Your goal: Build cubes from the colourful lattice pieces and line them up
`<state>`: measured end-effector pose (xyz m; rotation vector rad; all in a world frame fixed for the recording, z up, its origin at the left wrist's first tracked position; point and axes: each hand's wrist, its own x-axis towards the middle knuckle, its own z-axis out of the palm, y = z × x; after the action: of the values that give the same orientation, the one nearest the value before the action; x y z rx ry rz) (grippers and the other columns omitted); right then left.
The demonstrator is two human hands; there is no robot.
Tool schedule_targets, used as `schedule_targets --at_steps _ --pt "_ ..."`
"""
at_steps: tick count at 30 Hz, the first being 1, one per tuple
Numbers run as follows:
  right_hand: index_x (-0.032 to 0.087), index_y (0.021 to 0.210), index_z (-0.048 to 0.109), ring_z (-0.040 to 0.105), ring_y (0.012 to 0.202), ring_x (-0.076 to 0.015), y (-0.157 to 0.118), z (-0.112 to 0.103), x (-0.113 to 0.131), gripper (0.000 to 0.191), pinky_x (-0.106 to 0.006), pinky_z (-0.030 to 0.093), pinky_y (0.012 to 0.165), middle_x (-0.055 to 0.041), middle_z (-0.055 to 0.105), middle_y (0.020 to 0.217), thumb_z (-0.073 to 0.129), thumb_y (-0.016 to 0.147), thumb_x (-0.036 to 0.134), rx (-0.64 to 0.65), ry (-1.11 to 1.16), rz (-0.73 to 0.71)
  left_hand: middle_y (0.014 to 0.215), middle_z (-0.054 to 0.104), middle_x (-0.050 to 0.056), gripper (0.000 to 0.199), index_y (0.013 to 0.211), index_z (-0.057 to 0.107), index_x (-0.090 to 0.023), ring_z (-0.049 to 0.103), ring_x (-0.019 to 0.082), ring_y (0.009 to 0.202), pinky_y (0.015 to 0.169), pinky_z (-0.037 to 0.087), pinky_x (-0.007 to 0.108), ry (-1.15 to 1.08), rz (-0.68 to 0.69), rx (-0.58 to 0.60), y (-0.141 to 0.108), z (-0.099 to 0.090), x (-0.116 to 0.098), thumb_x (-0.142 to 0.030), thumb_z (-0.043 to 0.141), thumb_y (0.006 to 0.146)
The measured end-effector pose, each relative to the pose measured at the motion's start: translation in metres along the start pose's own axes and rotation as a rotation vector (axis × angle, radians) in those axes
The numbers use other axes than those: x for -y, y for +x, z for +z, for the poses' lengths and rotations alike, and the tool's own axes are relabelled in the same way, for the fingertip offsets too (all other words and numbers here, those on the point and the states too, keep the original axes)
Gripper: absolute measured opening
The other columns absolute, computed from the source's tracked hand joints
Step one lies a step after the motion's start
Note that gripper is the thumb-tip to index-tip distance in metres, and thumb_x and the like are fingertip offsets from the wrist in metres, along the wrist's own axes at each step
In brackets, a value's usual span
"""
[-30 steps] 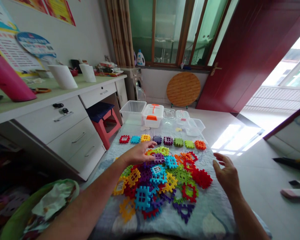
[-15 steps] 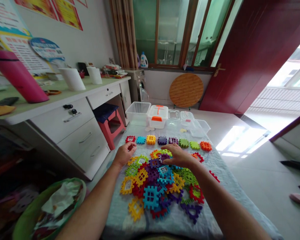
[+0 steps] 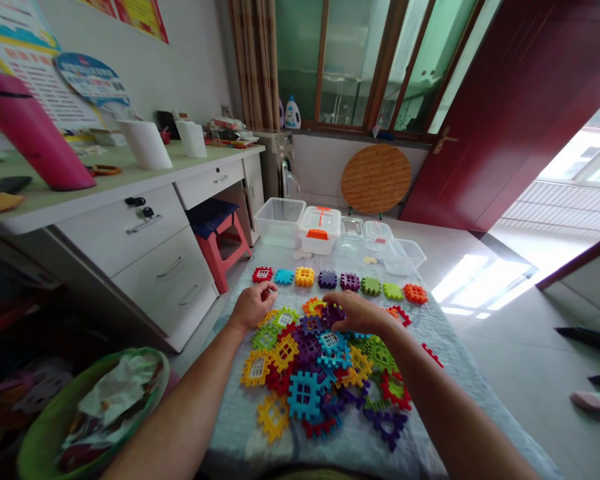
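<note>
My left hand (image 3: 253, 307) hovers at the pile's far left edge, its fingers curled together with nothing visible in them. My right hand (image 3: 361, 312) reaches over the far side of the pile, thumb and fingers apart around a purple piece (image 3: 334, 314); the palm side is hidden. Below both hands lies a heap of square, notched plastic building pieces, among them a blue window piece (image 3: 304, 395), a yellow window piece (image 3: 256, 368) and a purple triangular piece (image 3: 387, 427). Beyond the hands runs a row of blocks, from a red block (image 3: 263, 274) to an orange block (image 3: 415, 293).
Behind the row stand an open clear bin (image 3: 280, 223), a lidded box (image 3: 320, 230) with orange clasps, and further clear containers (image 3: 404, 257). At left are a desk (image 3: 125, 243), a pink stool (image 3: 223, 250) and a green basket (image 3: 33, 427).
The view has shifted slightly. A yellow-green piece by my right fingers no longer shows there, and the purple piece is more exposed. My left fingers have drawn closer together.
</note>
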<state>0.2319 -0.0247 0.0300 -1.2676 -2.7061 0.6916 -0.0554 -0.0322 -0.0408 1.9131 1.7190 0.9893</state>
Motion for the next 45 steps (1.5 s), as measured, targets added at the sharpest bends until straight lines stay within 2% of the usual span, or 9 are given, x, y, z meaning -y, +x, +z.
schedule_targets --at_steps 8,12,16,18,20,24,28,41,45 --pt "0.02 0.123 0.058 0.057 0.107 -0.0268 0.008 0.006 -0.002 0.059 -0.039 0.044 0.091 -0.0108 0.064 0.118 0.075 0.067 0.026 0.018 -0.032 -0.051 0.061 0.056 -0.003 0.025 0.089 0.064 -0.019 0.053 0.013 0.056 0.056 0.04 0.023 0.013 -0.003 0.004 0.0 0.0 0.001 -0.037 0.051 0.079" --pt "0.017 0.125 0.056 0.057 0.105 -0.0254 0.007 -0.001 -0.001 0.063 -0.039 0.044 0.092 -0.0118 0.062 0.117 0.073 0.065 0.024 -0.004 -0.011 -0.097 0.06 0.056 -0.003 0.026 0.088 0.065 -0.019 0.053 0.014 0.055 0.056 0.04 0.023 0.013 -0.009 0.008 0.0 -0.001 0.0 -0.039 0.051 0.078" --pt "0.017 0.128 0.052 0.058 0.097 -0.0212 0.014 -0.022 -0.022 0.063 -0.036 0.045 0.09 -0.0102 0.063 0.111 0.067 0.068 0.022 -0.229 0.06 -0.063 0.061 0.057 -0.003 0.027 0.088 0.065 -0.019 0.055 0.014 0.056 0.058 0.042 0.024 0.002 -0.021 0.02 0.0 -0.002 -0.001 -0.04 0.051 0.078" --pt "0.017 0.129 0.051 0.057 0.1 -0.0219 0.021 -0.034 -0.041 0.063 -0.038 0.043 0.093 -0.01 0.064 0.112 0.066 0.068 0.022 -0.362 0.044 -0.013 0.06 0.057 -0.003 0.027 0.088 0.065 -0.019 0.055 0.014 0.056 0.057 0.041 0.024 -0.004 -0.025 0.019 0.0 -0.002 -0.001 -0.041 0.051 0.077" --pt "0.017 0.127 0.052 0.057 0.102 -0.024 0.03 -0.042 -0.059 0.063 -0.04 0.041 0.094 -0.0106 0.064 0.112 0.067 0.066 0.02 -0.425 -0.012 0.055 0.06 0.057 -0.003 0.028 0.088 0.065 -0.019 0.054 0.014 0.055 0.056 0.041 0.024 -0.016 -0.028 0.015 0.0 -0.002 -0.001 -0.041 0.051 0.077" --pt "0.015 0.124 0.054 0.058 0.101 -0.0254 0.042 -0.037 -0.085 0.062 -0.04 0.041 0.093 -0.0124 0.065 0.111 0.067 0.064 0.019 -0.374 -0.102 0.135 0.06 0.057 -0.003 0.027 0.088 0.064 -0.019 0.054 0.014 0.055 0.055 0.041 0.023 -0.031 -0.028 0.012 0.0 -0.001 0.001 -0.041 0.052 0.078" --pt "0.019 0.124 0.055 0.059 0.101 -0.0249 0.043 -0.022 -0.094 0.062 -0.038 0.043 0.089 -0.0109 0.065 0.114 0.069 0.064 0.02 -0.3 -0.097 0.16 0.061 0.057 -0.003 0.026 0.089 0.064 -0.02 0.054 0.014 0.057 0.056 0.041 0.023 -0.026 -0.02 0.012 0.0 0.0 0.003 -0.041 0.052 0.078" --pt "0.017 0.13 0.05 0.059 0.106 -0.0261 0.043 -0.014 -0.095 0.068 -0.039 0.043 0.093 -0.0128 0.064 0.118 0.071 0.065 0.02 -0.26 -0.078 0.199 0.06 0.057 -0.003 0.027 0.089 0.065 -0.02 0.054 0.014 0.056 0.057 0.041 0.023 -0.02 -0.018 0.012 0.001 0.0 0.006 -0.041 0.052 0.078" --pt "0.017 0.135 0.045 0.052 0.119 -0.0295 0.033 -0.017 -0.09 0.076 -0.045 0.04 0.1 -0.0155 0.056 0.129 0.073 0.065 0.024 -0.356 -0.068 0.15 0.06 0.057 -0.003 0.028 0.09 0.065 -0.02 0.053 0.013 0.055 0.055 0.041 0.023 -0.035 -0.024 0.016 0.001 0.001 0.007 -0.041 0.052 0.078"
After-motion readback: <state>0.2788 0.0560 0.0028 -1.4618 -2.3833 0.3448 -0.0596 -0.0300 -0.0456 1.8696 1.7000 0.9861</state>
